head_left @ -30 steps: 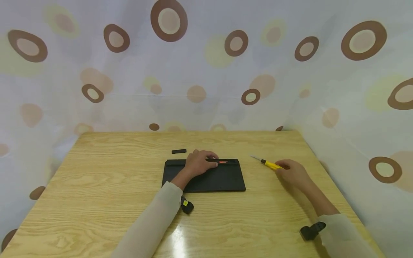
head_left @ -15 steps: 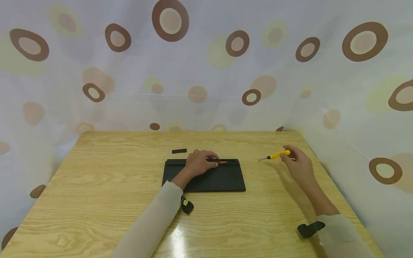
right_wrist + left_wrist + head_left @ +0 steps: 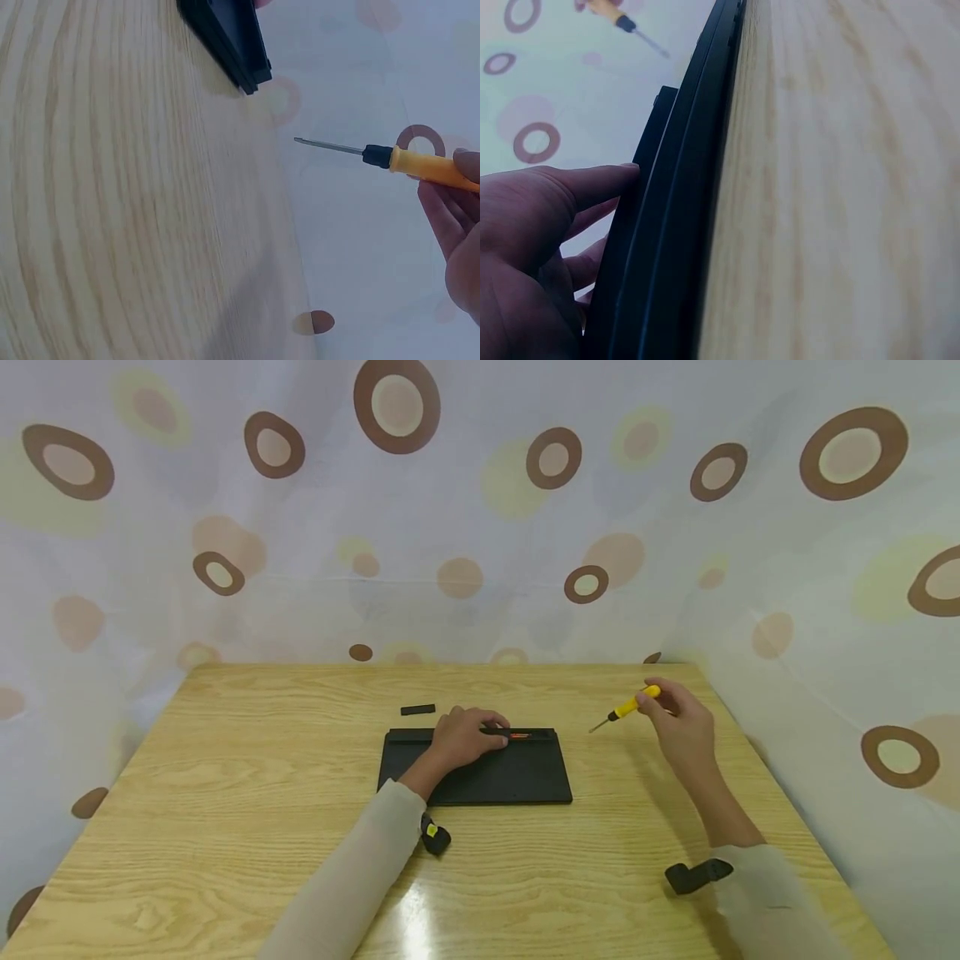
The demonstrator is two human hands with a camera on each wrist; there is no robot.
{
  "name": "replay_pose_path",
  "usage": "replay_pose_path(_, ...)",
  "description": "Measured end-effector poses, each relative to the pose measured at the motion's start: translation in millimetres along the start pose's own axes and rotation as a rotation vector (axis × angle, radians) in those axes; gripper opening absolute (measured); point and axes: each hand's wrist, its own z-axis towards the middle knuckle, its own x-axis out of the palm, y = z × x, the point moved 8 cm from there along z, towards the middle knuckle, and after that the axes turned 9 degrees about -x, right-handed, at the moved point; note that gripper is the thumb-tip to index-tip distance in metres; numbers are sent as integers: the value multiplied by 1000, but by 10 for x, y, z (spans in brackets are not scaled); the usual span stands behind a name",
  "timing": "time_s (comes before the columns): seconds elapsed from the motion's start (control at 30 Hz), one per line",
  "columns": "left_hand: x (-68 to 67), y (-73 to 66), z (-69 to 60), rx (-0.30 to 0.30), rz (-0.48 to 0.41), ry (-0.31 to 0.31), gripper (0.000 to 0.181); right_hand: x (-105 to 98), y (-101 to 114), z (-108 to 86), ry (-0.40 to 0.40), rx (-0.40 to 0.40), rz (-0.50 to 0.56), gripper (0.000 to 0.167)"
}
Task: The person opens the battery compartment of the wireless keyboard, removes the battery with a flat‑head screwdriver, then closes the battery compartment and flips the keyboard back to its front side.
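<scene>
A flat black device (image 3: 517, 777) lies on the table, with a raised strip along its far edge; orange shows in an opening toward the strip's right end. My left hand (image 3: 459, 742) grips that strip, thumb on the near side and fingers over the far side; the left wrist view shows the thumb on the black edge (image 3: 634, 217). Above the table to the right, my right hand (image 3: 684, 727) holds a screwdriver (image 3: 628, 707) by its yellow handle, tip pointing down and left, apart from the device. In the right wrist view the screwdriver's metal shaft (image 3: 330, 145) is bare.
A small black cover piece (image 3: 417, 710) lies on the wooden table (image 3: 225, 793) behind the device. Patterned cloth (image 3: 465, 527) hangs behind the table and along both its sides. A black wrist camera sits on each sleeve.
My right hand has lifted the screwdriver up from near the table, and its handle end has risen so that the tip slants downward. My left hand stays on the device.
</scene>
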Motion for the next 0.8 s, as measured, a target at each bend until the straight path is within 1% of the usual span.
replay_pose_path(0.1, -6, -7, -7, 0, -2, -2, 26, 115, 37, 6, 3, 6, 62, 43)
replay_pose_path(0.23, -9, -10, -16, 1, -1, -6, 26, 300, 78, 11, 23, 16, 116, 43)
replay_pose_path(0.43, 0, -11, -1, -1, 15, -11, 26, 512, 150, 8, 8, 7, 186, 42)
replay_pose_path(0.6, 7, -26, 4, 7, 28, -12, 27, 646, 181, 12, 14, 12, 192, 42)
replay_pose_path(0.8, -20, -18, -12, 6, 16, -15, 26, 741, 175, 25, 30, 29, 159, 45)
